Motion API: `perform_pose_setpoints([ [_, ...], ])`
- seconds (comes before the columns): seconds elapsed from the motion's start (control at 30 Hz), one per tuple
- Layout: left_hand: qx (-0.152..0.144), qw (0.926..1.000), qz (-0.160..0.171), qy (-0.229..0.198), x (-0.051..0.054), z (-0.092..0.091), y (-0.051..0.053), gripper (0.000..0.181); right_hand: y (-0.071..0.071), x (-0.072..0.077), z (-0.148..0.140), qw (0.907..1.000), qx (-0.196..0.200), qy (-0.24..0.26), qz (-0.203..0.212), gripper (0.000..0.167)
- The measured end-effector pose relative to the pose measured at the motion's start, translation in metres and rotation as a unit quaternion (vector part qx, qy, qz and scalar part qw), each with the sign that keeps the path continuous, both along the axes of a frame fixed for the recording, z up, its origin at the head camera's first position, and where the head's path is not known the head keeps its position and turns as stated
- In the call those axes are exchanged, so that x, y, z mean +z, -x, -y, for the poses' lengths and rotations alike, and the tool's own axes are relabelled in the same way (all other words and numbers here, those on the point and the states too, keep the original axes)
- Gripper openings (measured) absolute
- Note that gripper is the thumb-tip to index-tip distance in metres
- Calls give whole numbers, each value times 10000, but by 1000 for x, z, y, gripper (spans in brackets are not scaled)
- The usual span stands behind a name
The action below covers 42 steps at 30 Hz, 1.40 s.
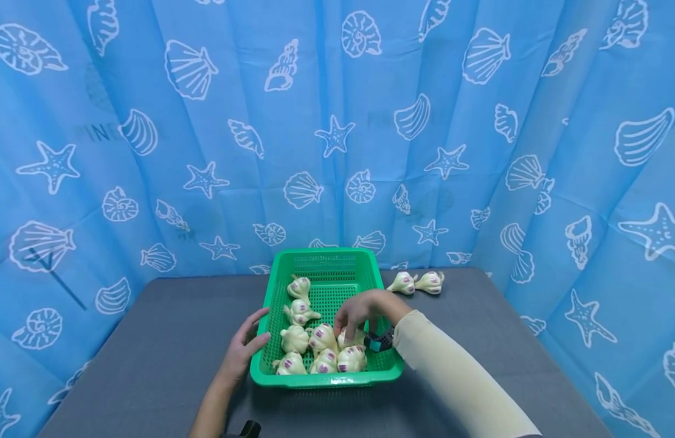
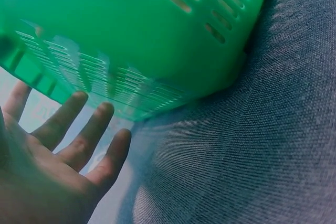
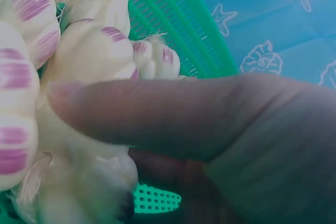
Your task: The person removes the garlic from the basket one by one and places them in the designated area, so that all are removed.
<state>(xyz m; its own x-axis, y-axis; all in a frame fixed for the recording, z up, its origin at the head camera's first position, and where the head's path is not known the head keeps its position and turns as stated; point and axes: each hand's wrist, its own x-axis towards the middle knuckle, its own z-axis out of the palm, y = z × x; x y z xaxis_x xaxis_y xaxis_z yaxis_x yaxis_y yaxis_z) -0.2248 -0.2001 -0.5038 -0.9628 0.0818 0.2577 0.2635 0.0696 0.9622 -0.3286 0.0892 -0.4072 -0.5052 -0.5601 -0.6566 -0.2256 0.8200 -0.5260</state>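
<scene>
A green plastic basket with slotted walls holds several white garlic bulbs with purple streaks, mostly in its near and left parts. My right hand reaches down inside, its thumb and fingers around a garlic bulb among the others near the right wall. In the right wrist view the thumb lies across that bulb, and the other fingers are partly hidden below. At the basket's left rim my left hand has its fingers spread and extended, with the fingertips at the rim.
Two more garlic bulbs lie side by side on the grey tablecloth, right of the basket's far corner. A blue curtain with white shells and starfish hangs around the back and sides of the table.
</scene>
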Motion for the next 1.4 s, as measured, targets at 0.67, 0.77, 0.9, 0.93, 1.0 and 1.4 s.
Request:
perform_pose_setpoints([
  [0.67, 39, 9999, 142, 51, 4, -4, 1, 53, -8, 14, -17, 9872, 62, 1465, -625, 31],
  [0.77, 46, 9999, 124, 59, 4, -4, 1, 53, -13, 18, -20, 9788, -53, 1871, -827, 35],
  [0.9, 18, 10000, 64, 41, 3, -4, 1, 52, -17, 21, -24, 9671, -222, 2326, -1003, 39],
  [0.93, 16, 10000, 51, 40, 3, -4, 0, 52, -18, 21, -25, 9648, -254, 2393, -1058, 39],
  [1.0, -6, 10000, 14, 53, 3, -4, 0, 52, -20, 22, -28, 9611, -305, 2501, -1130, 40],
  [1.4, 81, 9999, 21, 75, 1, -1, -2, 52, -29, 19, -41, 9299, -632, 3307, -1478, 47],
])
